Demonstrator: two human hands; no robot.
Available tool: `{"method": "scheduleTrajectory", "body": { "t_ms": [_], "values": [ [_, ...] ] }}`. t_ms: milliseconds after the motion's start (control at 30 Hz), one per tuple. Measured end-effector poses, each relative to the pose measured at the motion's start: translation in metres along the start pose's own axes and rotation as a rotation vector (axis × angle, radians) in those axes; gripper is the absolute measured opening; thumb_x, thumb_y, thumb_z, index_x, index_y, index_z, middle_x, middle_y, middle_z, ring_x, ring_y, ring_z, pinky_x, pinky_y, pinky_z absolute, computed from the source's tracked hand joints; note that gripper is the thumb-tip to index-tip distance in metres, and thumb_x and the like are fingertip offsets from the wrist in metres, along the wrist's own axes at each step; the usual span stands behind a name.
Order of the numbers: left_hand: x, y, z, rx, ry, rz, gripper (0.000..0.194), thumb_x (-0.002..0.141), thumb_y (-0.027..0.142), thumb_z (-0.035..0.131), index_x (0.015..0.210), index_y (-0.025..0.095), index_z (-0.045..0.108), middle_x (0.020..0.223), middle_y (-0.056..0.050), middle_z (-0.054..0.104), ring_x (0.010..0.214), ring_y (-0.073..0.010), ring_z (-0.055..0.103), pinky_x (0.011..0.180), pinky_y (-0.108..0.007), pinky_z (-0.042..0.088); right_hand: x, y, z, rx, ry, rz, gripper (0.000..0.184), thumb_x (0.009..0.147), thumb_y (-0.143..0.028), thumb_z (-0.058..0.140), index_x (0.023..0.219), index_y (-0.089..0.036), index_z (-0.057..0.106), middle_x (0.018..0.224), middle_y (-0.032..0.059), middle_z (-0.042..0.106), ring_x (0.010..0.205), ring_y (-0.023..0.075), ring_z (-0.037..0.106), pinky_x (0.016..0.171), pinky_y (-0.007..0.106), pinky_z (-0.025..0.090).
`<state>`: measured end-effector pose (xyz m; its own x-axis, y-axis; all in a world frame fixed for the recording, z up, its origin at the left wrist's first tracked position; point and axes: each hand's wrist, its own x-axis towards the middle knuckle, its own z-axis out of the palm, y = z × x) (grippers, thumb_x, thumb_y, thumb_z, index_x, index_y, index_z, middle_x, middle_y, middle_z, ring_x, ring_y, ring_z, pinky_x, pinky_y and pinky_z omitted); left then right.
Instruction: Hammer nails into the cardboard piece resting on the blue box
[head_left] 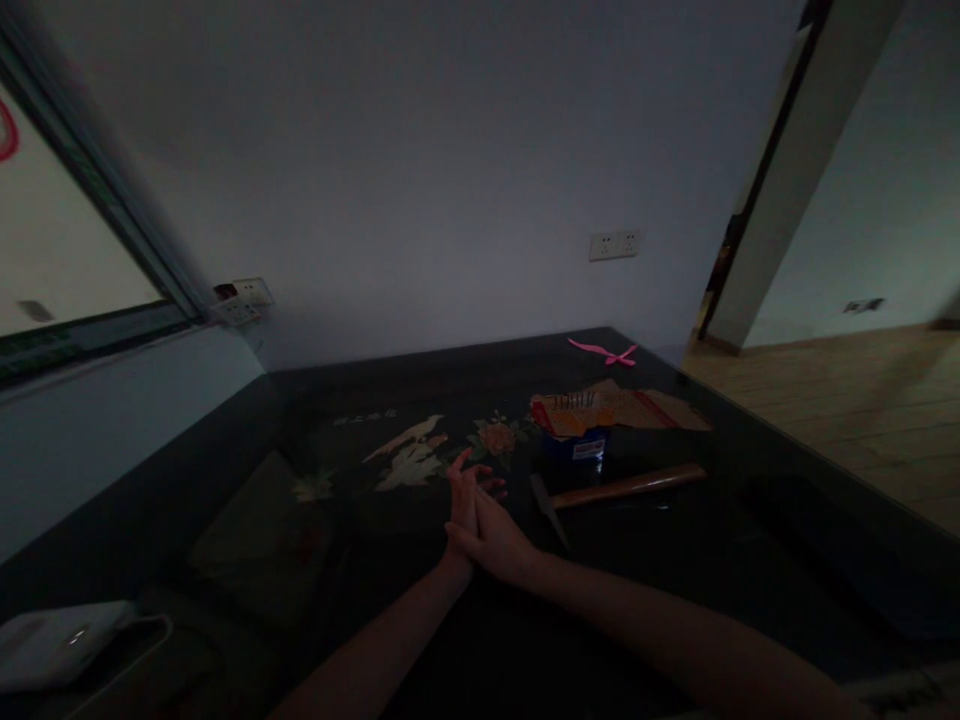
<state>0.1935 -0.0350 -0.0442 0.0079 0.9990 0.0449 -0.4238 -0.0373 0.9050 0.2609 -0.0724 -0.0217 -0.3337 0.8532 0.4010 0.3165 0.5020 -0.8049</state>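
My left hand [462, 505] and my right hand [501, 540] are pressed together above the dark table. The left hand's fingers are stretched out and somewhat spread. My right hand closes on the left, its thumb across the near side; some of its fingers are hidden. To their right lies a hammer [634, 486] with a brown wooden handle, its metal head [549, 512] nearest my hands, touched by neither. Behind the hammer stands a blue box [574, 447] with torn printed cardboard [637, 408] over it. A row of thin dark pieces [574, 400], perhaps nails, shows on the cardboard.
The glossy dark table [420, 640] bears a bird-and-flower picture [409, 465]. A pink ribbon [611, 355] lies near its far edge. At the lower left is a white device [60, 640] with a cable. A wall with sockets [615, 245] stands behind; a dark flat object [832, 550] lies right.
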Motion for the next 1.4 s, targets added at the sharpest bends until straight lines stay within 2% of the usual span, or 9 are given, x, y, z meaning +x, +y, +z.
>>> {"method": "scheduleTrajectory", "body": {
  "t_ms": [200, 400, 467, 567, 733, 900, 1000, 1233, 1400],
  "values": [
    [-0.012, -0.003, 0.005, 0.135, -0.107, 0.108, 0.059, 0.078, 0.059, 0.045, 0.125, 0.023, 0.041, 0.116, -0.011, 0.051, 0.099, -0.0245, 0.057, 0.084, -0.037, 0.047, -0.021, -0.014, -0.027, -0.085, -0.053, -0.005, 0.074, 0.075, -0.032, 0.064, 0.140, -0.019, 0.030, 0.138, 0.0127, 0.042, 0.127, 0.0265, 0.038, 0.102, 0.043, 0.034],
    [-0.024, 0.006, 0.007, 0.258, -0.248, 0.105, 0.047, 0.087, 0.053, 0.035, 0.115, 0.019, 0.051, 0.117, -0.011, 0.053, 0.107, -0.0228, 0.051, 0.094, -0.037, 0.039, -0.031, -0.025, -0.080, -0.032, 0.050, 0.025, 0.026, 0.086, -0.028, 0.049, 0.109, -0.022, 0.060, 0.100, 0.0048, 0.067, 0.091, 0.0188, 0.063, 0.079, 0.031, 0.048],
    [-0.024, 0.008, 0.007, 0.289, -0.236, 0.124, 0.044, 0.088, 0.050, 0.034, 0.114, 0.019, 0.052, 0.115, -0.010, 0.053, 0.107, -0.0220, 0.050, 0.094, -0.037, 0.039, -0.027, -0.019, -0.101, -0.078, 0.185, 0.072, 0.025, 0.087, -0.032, 0.047, 0.103, -0.021, 0.062, 0.082, 0.0031, 0.068, 0.072, 0.0173, 0.064, 0.064, 0.028, 0.049],
    [-0.021, 0.008, 0.007, 0.342, -0.235, 0.158, 0.040, 0.089, 0.047, 0.036, 0.111, 0.019, 0.053, 0.109, -0.009, 0.055, 0.103, -0.0209, 0.051, 0.090, -0.035, 0.041, -0.021, 0.001, -0.131, -0.122, 0.407, 0.125, 0.029, 0.087, -0.037, 0.044, 0.104, -0.019, 0.059, 0.072, 0.0022, 0.065, 0.061, 0.0154, 0.062, 0.059, 0.027, 0.047],
    [-0.020, 0.006, 0.007, 0.395, -0.257, 0.196, 0.036, 0.088, 0.045, 0.039, 0.108, 0.018, 0.053, 0.105, -0.008, 0.056, 0.098, -0.0185, 0.053, 0.088, -0.033, 0.041, -0.023, 0.034, -0.168, -0.360, 0.442, 0.458, 0.046, 0.086, -0.046, 0.041, 0.124, -0.021, 0.048, 0.056, -0.0020, 0.061, 0.047, 0.0163, 0.059, 0.053, 0.027, 0.046],
    [-0.022, 0.008, 0.007, 0.415, -0.248, 0.219, 0.033, 0.089, 0.042, 0.039, 0.107, 0.018, 0.054, 0.102, -0.007, 0.057, 0.097, -0.0176, 0.054, 0.088, -0.031, 0.041, -0.027, 0.041, -0.181, -0.706, 0.433, 0.685, 0.059, 0.086, -0.056, 0.036, 0.136, -0.025, 0.036, 0.093, 0.0116, 0.068, 0.084, 0.0283, 0.065, 0.072, 0.037, 0.045],
    [-0.023, 0.010, 0.008, 0.434, -0.239, 0.227, 0.033, 0.089, 0.041, 0.040, 0.107, 0.018, 0.054, 0.099, -0.006, 0.057, 0.095, -0.0169, 0.054, 0.087, -0.031, 0.041, -0.027, 0.042, -0.181, -0.766, 0.418, 0.754, 0.068, 0.085, -0.062, 0.029, 0.142, -0.024, 0.025, 0.105, 0.0171, 0.065, 0.090, 0.0332, 0.063, 0.074, 0.042, 0.044],
    [-0.023, 0.012, 0.006, 0.476, -0.245, 0.270, 0.033, 0.090, 0.040, 0.038, 0.107, 0.016, 0.053, 0.097, -0.007, 0.057, 0.093, -0.0170, 0.055, 0.087, -0.031, 0.042, -0.023, 0.053, -0.182, -0.741, 0.488, 0.704, 0.069, 0.087, -0.059, 0.026, 0.144, -0.020, 0.019, 0.112, 0.0192, 0.062, 0.098, 0.0319, 0.061, 0.079, 0.040, 0.043],
    [-0.026, 0.015, 0.006, 0.533, -0.291, 0.292, 0.032, 0.090, 0.039, 0.039, 0.107, 0.016, 0.053, 0.098, -0.007, 0.058, 0.094, -0.0173, 0.055, 0.087, -0.032, 0.042, -0.033, 0.040, -0.184, -0.805, 0.479, 0.676, 0.068, 0.087, -0.055, 0.033, 0.143, -0.019, 0.021, 0.112, 0.0179, 0.062, 0.094, 0.0323, 0.063, 0.076, 0.041, 0.045]
  ]
}}
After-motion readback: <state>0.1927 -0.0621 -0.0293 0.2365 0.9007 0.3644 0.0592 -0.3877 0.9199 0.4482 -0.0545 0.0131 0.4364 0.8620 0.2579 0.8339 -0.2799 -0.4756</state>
